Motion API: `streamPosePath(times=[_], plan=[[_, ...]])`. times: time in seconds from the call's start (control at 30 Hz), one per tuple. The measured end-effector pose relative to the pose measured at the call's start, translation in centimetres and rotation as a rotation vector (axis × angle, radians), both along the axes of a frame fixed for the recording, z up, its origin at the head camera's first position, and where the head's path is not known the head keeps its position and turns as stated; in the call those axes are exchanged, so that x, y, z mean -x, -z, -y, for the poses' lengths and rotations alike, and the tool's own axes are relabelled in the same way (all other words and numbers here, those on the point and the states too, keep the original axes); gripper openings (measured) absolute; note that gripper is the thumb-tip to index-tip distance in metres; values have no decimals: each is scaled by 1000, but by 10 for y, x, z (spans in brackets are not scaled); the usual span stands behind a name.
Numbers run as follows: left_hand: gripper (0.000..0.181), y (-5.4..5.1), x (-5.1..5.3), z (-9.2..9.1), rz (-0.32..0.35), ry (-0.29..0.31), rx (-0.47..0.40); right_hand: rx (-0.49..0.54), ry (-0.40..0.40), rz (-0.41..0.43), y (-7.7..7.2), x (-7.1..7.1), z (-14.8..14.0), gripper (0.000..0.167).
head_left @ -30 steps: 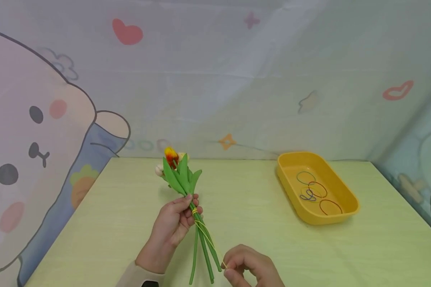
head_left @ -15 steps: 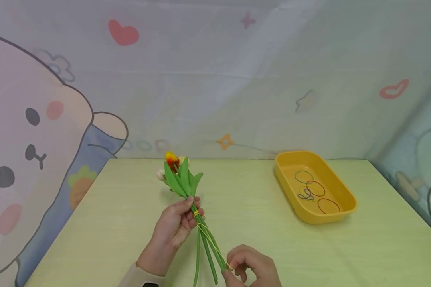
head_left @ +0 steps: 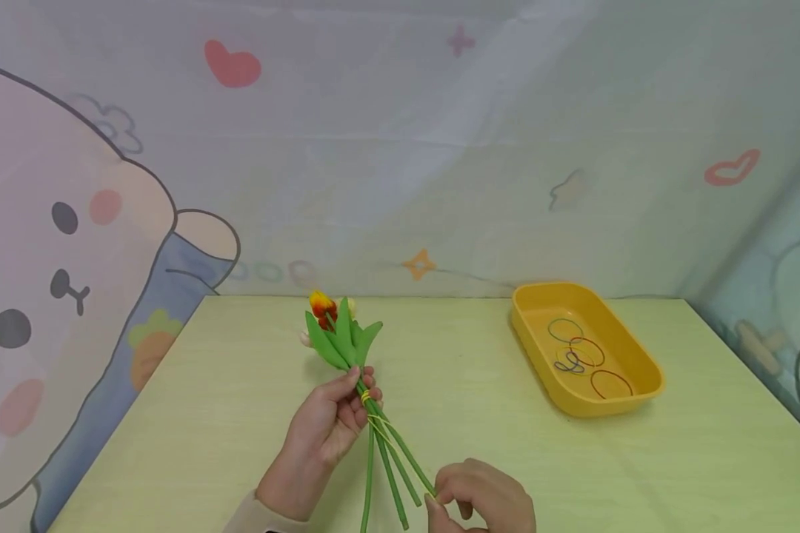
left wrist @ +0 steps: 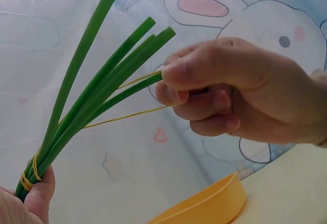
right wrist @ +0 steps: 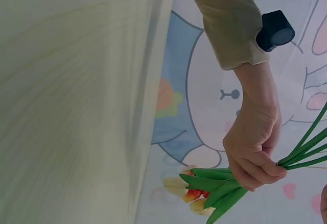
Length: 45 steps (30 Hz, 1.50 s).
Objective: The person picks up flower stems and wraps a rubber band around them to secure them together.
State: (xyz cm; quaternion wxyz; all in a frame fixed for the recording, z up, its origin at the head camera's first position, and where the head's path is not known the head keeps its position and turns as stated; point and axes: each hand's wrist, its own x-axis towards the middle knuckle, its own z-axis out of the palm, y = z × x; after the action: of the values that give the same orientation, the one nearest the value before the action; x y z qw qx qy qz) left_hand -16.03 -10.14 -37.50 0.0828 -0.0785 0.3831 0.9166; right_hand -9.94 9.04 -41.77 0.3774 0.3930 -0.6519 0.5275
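My left hand (head_left: pixel 327 426) grips a bunch of artificial tulips (head_left: pixel 344 337) just below the leaves, blossoms pointing away and stems toward me. A yellow rubber band (left wrist: pixel 31 175) is wound round the stems by the left fingers, and a stretched loop of it runs toward the stem ends. My right hand (head_left: pixel 483 496) pinches the end of one stem (left wrist: pixel 127 92) together with that loop, drawing the stem apart from the others. In the right wrist view, red-yellow and pale blossoms (right wrist: pixel 193 194) show beyond the left hand.
A yellow tray (head_left: pixel 600 406) stands at the right on the pale green table (head_left: pixel 207 400). Several loose rubber bands lie in it, among them a green band (head_left: pixel 565 320). A printed cloth (head_left: pixel 387 148) hangs behind the table.
My right hand has moved a little to the right and now holds one stem's end with the band, where it earlier held the band alone. The stems have spread; the left hand keeps its grip.
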Motion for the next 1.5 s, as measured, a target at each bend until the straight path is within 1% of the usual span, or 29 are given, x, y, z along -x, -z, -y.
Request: streamPosePath(times=[0.1,0.23,0.37,0.47,0.57,0.67,0.73,0.83,0.93,1.03,1.2,1.27,1.37,1.5], plan=[[22,-2,-1,1,0,6,-5,-15,-49,-27,0,1,-1,17],[25,-4,-3,2,-6,12,-18,-31,-81,-47,-1,3,-3,14],[25,-5,-3,2,-8,27,-32,-63,-87,-25,-1,4,-5,12],[23,-5,-3,2,-26,20,-9,-81,-92,-24,-3,6,-8,12],[20,-4,-4,2,-58,18,30,-82,-122,-84,-9,10,-9,12],[21,-3,-5,3,-98,54,58,-90,-166,-174,-17,16,-9,12],[21,-3,-6,4,-120,95,62,-105,-189,-221,-23,19,-10,13],[22,-3,-8,6,-157,170,60,-125,-218,-280,-30,24,-11,16],[21,-2,-10,6,-203,223,68,-134,-247,-309,-35,27,-12,17],[20,-2,-12,4,-227,233,86,-141,-275,-285,-35,29,-13,17],[21,-2,-15,-1,-237,236,132,-152,-341,-162,-28,33,-17,11],[19,-2,-16,-3,-256,248,149,-159,-358,-115,-24,35,-19,11],[16,-2,-18,-5,-291,272,174,-171,-365,-74,-18,38,-22,13],[14,0,-20,-9,-309,316,213,-188,-359,-11,-8,43,-24,14]])
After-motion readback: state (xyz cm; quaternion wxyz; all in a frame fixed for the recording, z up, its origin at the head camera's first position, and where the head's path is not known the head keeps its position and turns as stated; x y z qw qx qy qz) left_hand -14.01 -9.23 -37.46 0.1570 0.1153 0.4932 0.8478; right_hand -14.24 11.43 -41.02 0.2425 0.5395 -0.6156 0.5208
